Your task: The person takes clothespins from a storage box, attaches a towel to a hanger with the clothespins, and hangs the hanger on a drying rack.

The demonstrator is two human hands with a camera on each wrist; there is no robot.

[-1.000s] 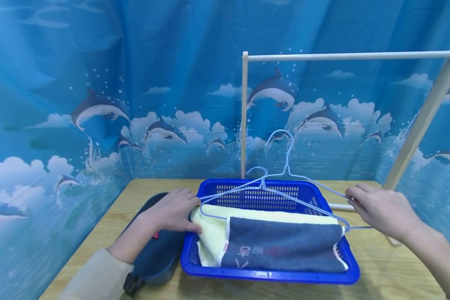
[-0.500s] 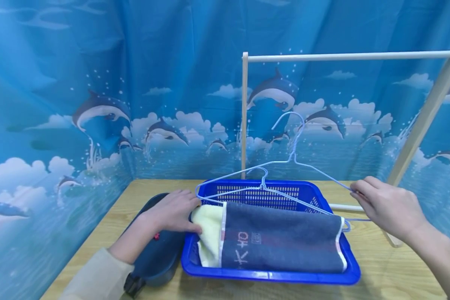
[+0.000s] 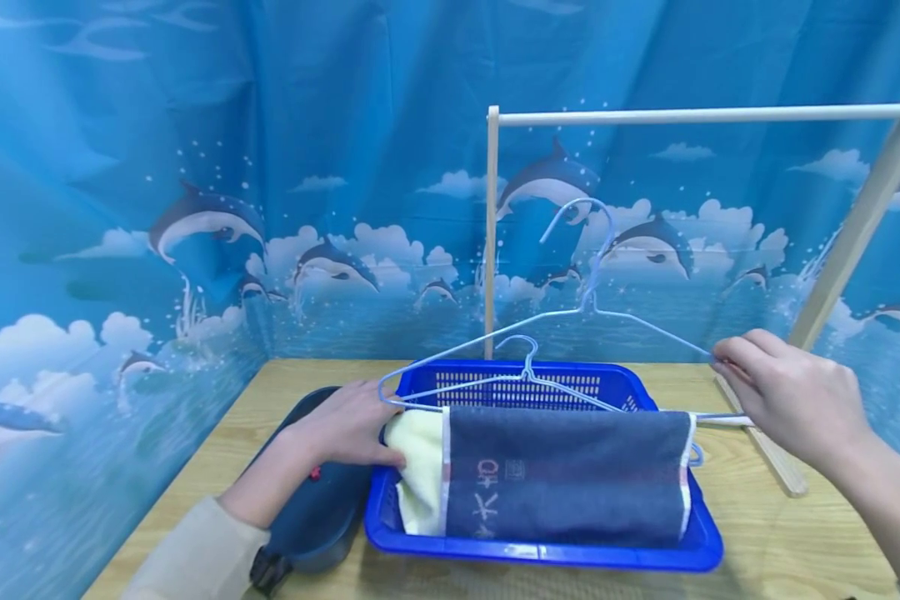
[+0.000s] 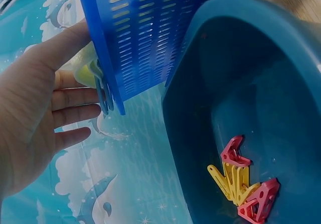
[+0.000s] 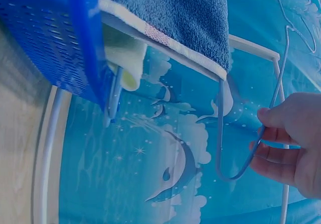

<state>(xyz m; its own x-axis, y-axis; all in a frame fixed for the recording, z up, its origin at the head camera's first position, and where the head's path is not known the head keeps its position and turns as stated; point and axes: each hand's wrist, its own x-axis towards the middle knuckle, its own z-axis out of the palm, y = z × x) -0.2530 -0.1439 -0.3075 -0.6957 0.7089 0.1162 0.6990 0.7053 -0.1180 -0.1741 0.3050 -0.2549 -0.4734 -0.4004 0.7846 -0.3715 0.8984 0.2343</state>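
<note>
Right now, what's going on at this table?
A person's right hand pinches one end of a hanger with a dark towel over its bar, held higher than a second hanger at the blue basket. The left hand is at the basket's left end, by a yellow towel; whether it grips anything is unclear. A tub with red and yellow clips stands to the left. The dark towel isn't on the rack.

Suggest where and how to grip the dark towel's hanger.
Pinch the hanger by its bare right end, likely best from the right: the thin wire bend juts past the dark towel, apart from the blue basket. The right hand grips it there.
</note>
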